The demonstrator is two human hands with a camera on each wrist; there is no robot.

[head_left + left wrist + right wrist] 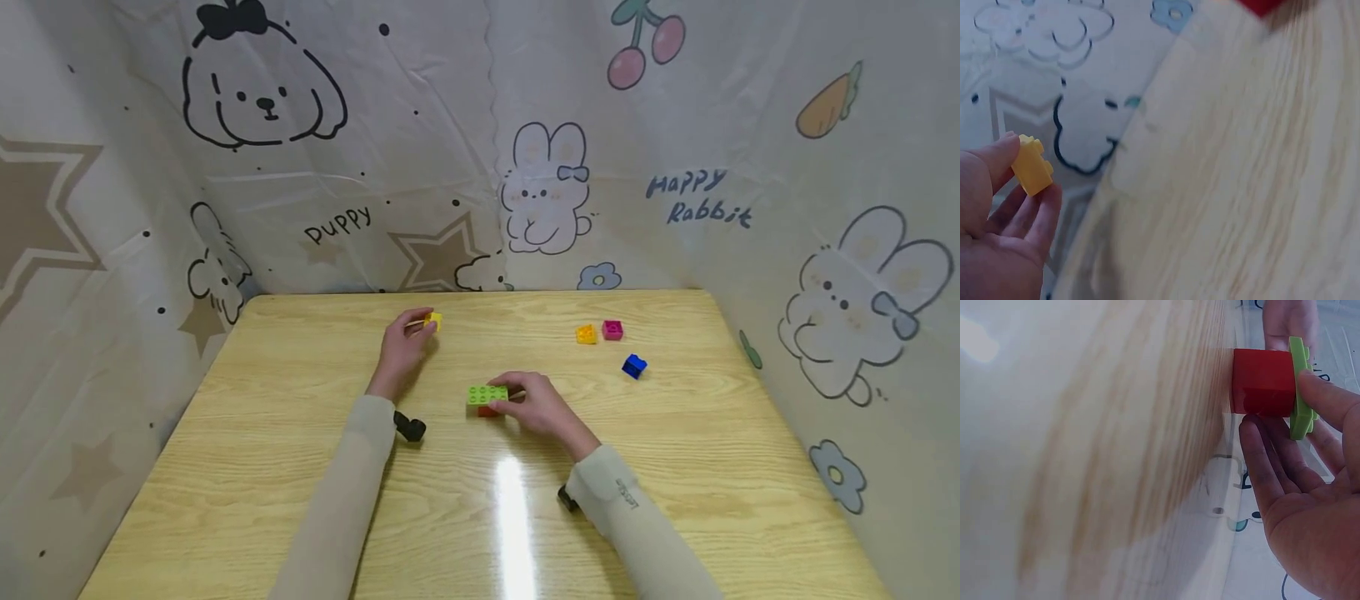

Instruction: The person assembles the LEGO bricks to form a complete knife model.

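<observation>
My left hand pinches a small yellow toy brick between thumb and fingers, its studs facing away from the palm in the left wrist view. It is held toward the back left of the table. Nearer the middle, a flat light-green studded plate lies on top of a red brick, reaching past it on both sides. My right hand holds this stack from the right, the thumb against the green plate and the other fingers around the far side. In the right wrist view the red brick's base meets the table.
On the right back part of the wooden table lie an orange-yellow brick, a magenta brick and a tilted blue brick. Printed curtains rise behind the table and along both its sides.
</observation>
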